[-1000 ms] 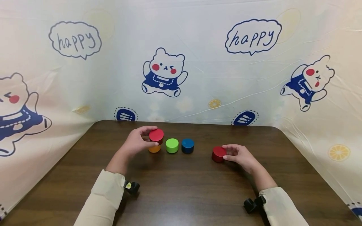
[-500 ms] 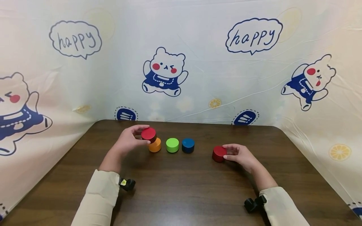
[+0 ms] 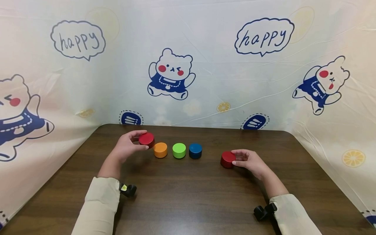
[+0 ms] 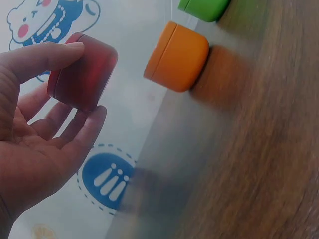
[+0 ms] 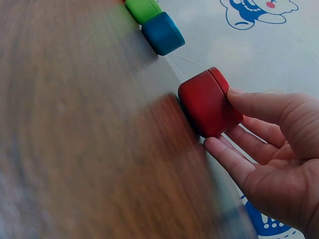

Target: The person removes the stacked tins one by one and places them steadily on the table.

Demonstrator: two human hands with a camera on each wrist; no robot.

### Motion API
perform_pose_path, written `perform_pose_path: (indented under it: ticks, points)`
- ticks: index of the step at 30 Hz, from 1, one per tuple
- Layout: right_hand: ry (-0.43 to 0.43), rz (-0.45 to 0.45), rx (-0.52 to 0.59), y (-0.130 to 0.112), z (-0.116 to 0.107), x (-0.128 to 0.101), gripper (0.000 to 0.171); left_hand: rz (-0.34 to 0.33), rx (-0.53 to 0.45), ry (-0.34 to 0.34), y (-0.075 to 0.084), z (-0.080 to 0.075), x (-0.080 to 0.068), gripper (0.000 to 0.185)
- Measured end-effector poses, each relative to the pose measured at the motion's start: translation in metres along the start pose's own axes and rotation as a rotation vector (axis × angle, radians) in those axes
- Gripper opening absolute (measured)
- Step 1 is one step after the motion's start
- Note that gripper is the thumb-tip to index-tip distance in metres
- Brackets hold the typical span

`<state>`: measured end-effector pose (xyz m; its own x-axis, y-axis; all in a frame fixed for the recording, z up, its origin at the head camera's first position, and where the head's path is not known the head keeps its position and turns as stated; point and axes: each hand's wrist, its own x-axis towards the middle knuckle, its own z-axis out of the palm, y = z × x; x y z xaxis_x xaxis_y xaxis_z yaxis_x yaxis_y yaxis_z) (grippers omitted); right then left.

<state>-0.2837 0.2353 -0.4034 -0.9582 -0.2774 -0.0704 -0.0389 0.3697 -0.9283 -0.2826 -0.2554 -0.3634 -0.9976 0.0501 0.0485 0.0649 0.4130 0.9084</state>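
Note:
My left hand (image 3: 125, 147) pinches a small, round red tin (image 3: 147, 139) between thumb and fingers. In the left wrist view a lid seam runs round this red tin (image 4: 85, 72), which is held tilted above the table, left of an orange tin (image 3: 160, 150). Over on the right, my right hand (image 3: 250, 162) grips a second red tin (image 3: 227, 159) from its right side. The right wrist view shows the thumb near the lid of that second tin (image 5: 205, 103), with its base at the tabletop.
A green tin (image 3: 179, 150) and a blue tin (image 3: 195, 151) continue the row beside the orange one, with small gaps between. All stand on a dark wooden table (image 3: 188, 195). A printed cloth (image 3: 211, 78) hangs behind the table and along its sides.
My left hand has carried its red tin leftward, from in front of the orange tin to beside it, uncovering the orange one. The right hand and its tin have stayed put.

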Motion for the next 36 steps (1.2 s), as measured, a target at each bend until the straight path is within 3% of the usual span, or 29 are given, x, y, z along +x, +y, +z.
perform_pose_path:
  ticks: [20,31,36]
  points:
    - [0.001,-0.007,-0.012,0.002,-0.001,0.003,0.053,-0.115,0.076,0.009,-0.028,-0.013,0.003,0.072]
    - [0.0,-0.009,-0.024,0.0,0.0,0.001,0.053,-0.164,0.122,-0.077,-0.037,-0.015,0.005,0.07]
    - [0.0,-0.01,-0.022,-0.002,0.0,0.0,0.052,-0.158,0.126,-0.073,-0.038,-0.014,0.004,0.07]
